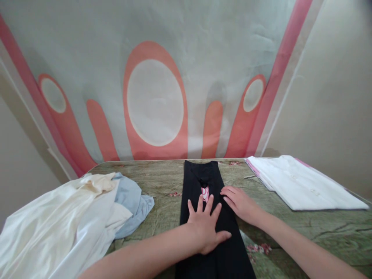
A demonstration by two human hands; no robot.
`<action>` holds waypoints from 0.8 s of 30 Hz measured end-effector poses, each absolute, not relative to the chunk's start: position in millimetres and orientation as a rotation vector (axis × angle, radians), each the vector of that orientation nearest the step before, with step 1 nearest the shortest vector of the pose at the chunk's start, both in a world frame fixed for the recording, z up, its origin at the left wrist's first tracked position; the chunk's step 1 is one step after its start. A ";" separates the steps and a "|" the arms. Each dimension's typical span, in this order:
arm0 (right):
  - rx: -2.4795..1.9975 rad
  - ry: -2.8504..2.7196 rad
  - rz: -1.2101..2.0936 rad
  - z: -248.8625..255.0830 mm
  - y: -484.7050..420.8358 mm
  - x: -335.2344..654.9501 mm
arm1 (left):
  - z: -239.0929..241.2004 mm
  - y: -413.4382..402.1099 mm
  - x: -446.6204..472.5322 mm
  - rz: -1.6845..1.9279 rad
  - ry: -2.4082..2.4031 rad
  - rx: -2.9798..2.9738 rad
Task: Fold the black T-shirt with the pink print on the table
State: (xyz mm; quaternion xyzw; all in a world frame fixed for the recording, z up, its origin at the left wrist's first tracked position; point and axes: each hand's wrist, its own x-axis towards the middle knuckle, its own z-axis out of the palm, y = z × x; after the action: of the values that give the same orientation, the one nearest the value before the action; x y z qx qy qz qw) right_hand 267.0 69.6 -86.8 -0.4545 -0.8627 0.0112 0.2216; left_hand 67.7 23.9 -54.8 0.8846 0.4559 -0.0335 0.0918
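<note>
A pair of black trousers (229, 252) lies lengthwise on the table, its waist at the far edge and its legs running toward me. My left hand (205, 228) presses flat on the trousers with fingers spread. On their right edge rests my right hand (240, 203), its fingers stretched out and touching the black cloth, gripping nothing visible. Just beyond my left fingertips, a small pink-and-white patterned patch (205, 193) shows through a gap between the legs; what it belongs to I cannot tell.
At the left lies a loose heap of cream and white clothes (66, 221) with a light blue garment (130, 205) beside it. A flat stack of folded white clothes (302, 186) sits at the right. A wood-patterned cloth (162, 178) covers the table, which meets a patterned backdrop (226, 46).
</note>
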 end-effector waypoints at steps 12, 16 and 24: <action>-1.344 -2.457 -0.139 -61.5 50.3 256.1 | -39.7 44.7 10.2 -0.056 0.869 2.844; -1.374 -2.444 -0.147 -60.2 43.8 248.7 | -32.0 79.4 -20.3 -0.107 0.901 2.919; -1.208 -2.433 0.170 -59.6 27.5 229.8 | -38.5 150.2 -61.5 -0.055 1.645 2.852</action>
State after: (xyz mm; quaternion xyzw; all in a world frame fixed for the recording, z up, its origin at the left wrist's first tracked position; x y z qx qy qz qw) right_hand 229.8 27.5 -59.6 -0.4342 -0.8743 0.0610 0.2082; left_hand -61.5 150.2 -38.5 0.8637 0.4981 -0.0166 -0.0756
